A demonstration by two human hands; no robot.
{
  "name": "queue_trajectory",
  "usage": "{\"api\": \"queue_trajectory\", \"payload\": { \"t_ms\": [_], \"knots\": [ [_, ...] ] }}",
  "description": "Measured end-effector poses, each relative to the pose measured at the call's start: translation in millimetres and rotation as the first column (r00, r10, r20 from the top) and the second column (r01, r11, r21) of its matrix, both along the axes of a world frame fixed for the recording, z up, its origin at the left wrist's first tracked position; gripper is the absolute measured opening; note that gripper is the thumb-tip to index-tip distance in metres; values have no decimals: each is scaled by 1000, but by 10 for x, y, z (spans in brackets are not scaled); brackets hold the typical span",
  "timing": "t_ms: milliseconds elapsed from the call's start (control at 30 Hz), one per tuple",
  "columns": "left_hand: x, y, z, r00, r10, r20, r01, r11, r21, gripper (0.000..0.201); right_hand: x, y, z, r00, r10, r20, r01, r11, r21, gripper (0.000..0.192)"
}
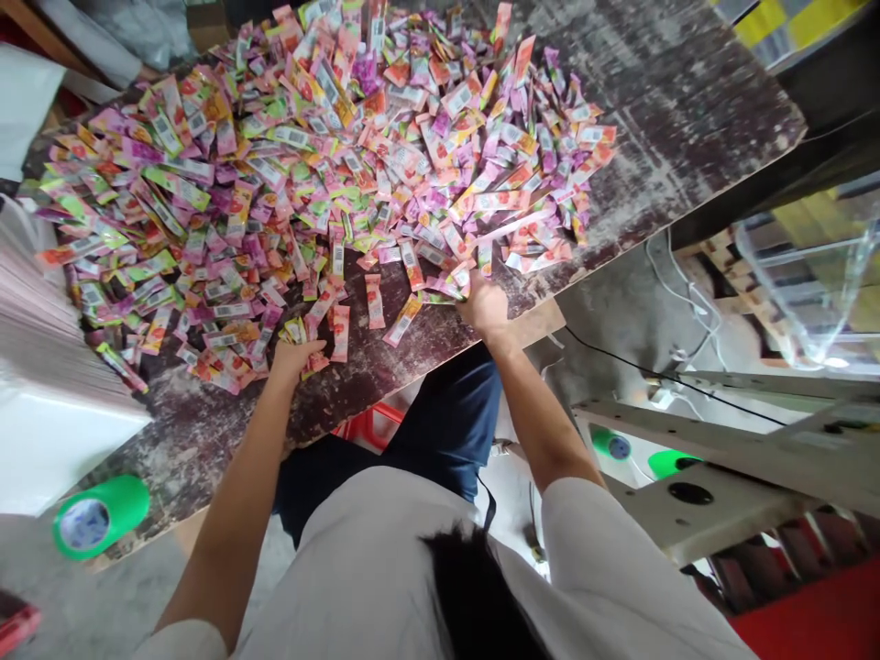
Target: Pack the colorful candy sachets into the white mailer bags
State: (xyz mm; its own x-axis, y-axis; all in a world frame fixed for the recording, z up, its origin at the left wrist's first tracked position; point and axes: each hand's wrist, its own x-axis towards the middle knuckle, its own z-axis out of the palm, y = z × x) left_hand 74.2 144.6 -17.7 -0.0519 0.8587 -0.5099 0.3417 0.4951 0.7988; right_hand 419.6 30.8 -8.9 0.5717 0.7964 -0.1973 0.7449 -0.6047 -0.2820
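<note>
A wide heap of small wrapped stick packets point(295, 174), pink, orange, green, yellow and purple, covers much of the worn dark table point(660, 119). My left hand point(297, 356) is at the heap's near edge, its fingers closed around a few packets point(294, 331) with yellow-green ends. Farther right, my right hand point(487, 307) is closed at the near edge of the heap. A packet point(485, 258) shows at its slightly blurred fingertips; the exact grip is partly hidden. Between the hands lie a few loose packets, among them a pink one point(374, 301) and a yellow-orange one point(402, 319).
A stack of white sheets or bags point(61, 367) stands at the table's left end. Near it lies a roll of green tape point(103, 516). At right are a metal frame point(687, 422), more green rolls point(611, 444) and cables. Another person's arm point(103, 46) shows at the upper left.
</note>
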Motion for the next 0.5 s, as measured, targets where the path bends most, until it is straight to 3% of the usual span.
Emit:
{"api": "queue_trajectory", "payload": {
  "t_ms": [167, 233, 300, 367, 433, 500],
  "knots": [
    [-87, -8, 92, 996, 46, -81, -40, 996, 81, 37, 1, -231, 0, 999, -11, -53, 12, 999, 32, 45],
    [-164, -12, 82, 996, 46, -74, -39, 995, 92, 38, 122, -419, -20, 981, -149, -123, 159, 985, 72, 52],
    [-258, -20, 61, 996, 48, -70, -42, 995, 92, 37, 282, -605, -41, 928, -325, -181, 349, 929, 121, 54],
    [-345, -38, 46, 994, 40, -103, -30, 995, 93, 36, 409, -738, -50, 879, -419, -229, 454, 881, 131, 49],
    [-392, -68, 48, 989, 11, -149, 4, 995, 100, 37, 442, -771, -41, 879, -413, -240, 448, 886, 116, 47],
    [-369, -107, 64, 982, -14, -187, 33, 994, 100, 36, 371, -687, -19, 923, -322, -210, 352, 927, 126, 49]
  ]
}}
